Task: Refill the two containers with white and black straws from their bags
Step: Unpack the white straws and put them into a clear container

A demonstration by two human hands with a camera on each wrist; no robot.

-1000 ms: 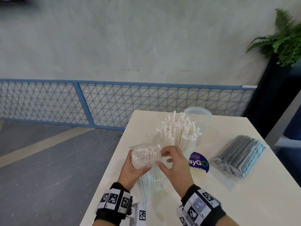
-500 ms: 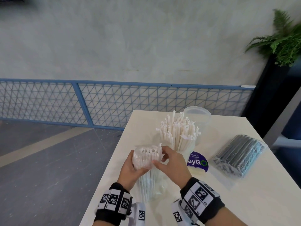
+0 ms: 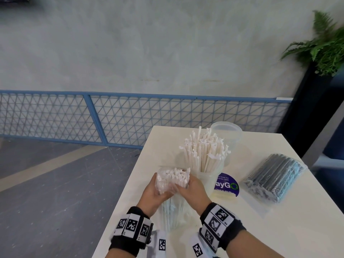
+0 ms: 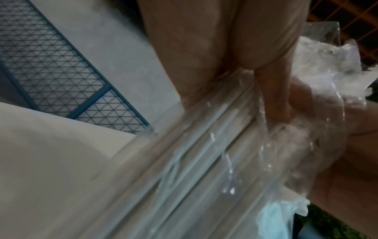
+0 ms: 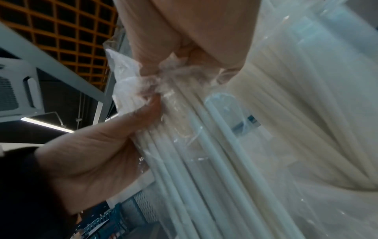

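Both hands grip a clear bag of white straws standing upright on the white surface, its ragged straw tips up. The left hand curls round the bag from 9 o'clock, and the right hand pinches the crumpled plastic near the top from 3 o'clock. Just beside the bag, at 2 o'clock, a container stands crammed with white straws. Behind it at 1 o'clock stands an empty clear container. Well apart at 3 o'clock lies a bag of black straws, flat on the surface.
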